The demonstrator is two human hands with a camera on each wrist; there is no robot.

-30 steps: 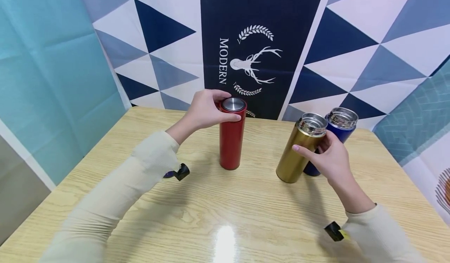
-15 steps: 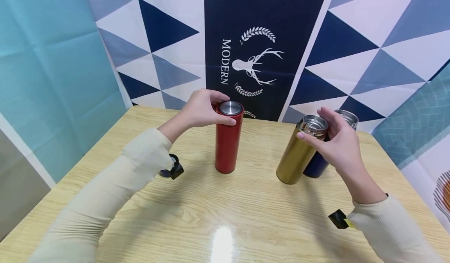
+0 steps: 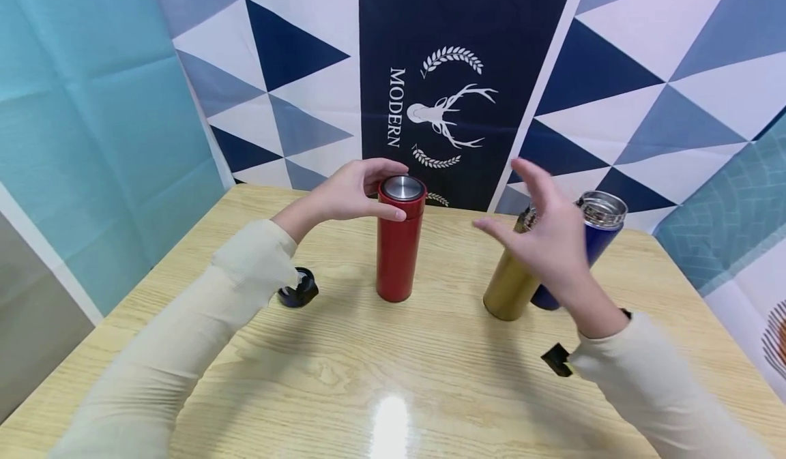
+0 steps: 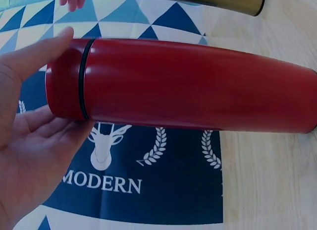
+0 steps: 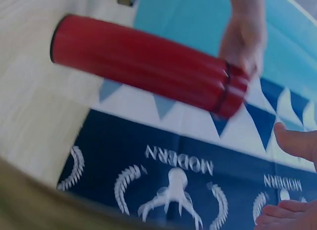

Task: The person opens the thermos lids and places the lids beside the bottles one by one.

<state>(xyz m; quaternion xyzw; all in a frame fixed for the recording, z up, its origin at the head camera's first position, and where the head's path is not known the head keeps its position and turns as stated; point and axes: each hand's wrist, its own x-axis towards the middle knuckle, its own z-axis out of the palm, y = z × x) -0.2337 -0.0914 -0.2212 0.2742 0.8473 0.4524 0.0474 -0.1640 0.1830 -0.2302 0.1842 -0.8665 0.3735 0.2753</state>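
Note:
My left hand [image 3: 353,189] holds the red thermos [image 3: 396,254] around its lid [image 4: 64,84], with the thumb on one side and the fingers on the other. That thermos stands upright on the table and has a steel disc on top. Its fingers spread, my right hand [image 3: 549,234] hovers in the air in front of the gold thermos [image 3: 510,288] and hides much of its upper part. Behind the gold one stands a blue thermos [image 3: 595,237], lidless, its steel mouth showing. In the right wrist view, the right thumb [image 5: 297,143] and fingers are apart with nothing between them.
A dark round piece [image 3: 288,297] lies on the wooden table [image 3: 319,377] beside the left sleeve, partly covered by a black wrist device. Patterned cloth [image 3: 307,70] hangs behind the table, with teal cloth [image 3: 110,104] at the left.
My right hand has let go of the gold thermos and moved up and to the left, fingers spread. The red thermos, still held by my left hand, sits slightly left of before.

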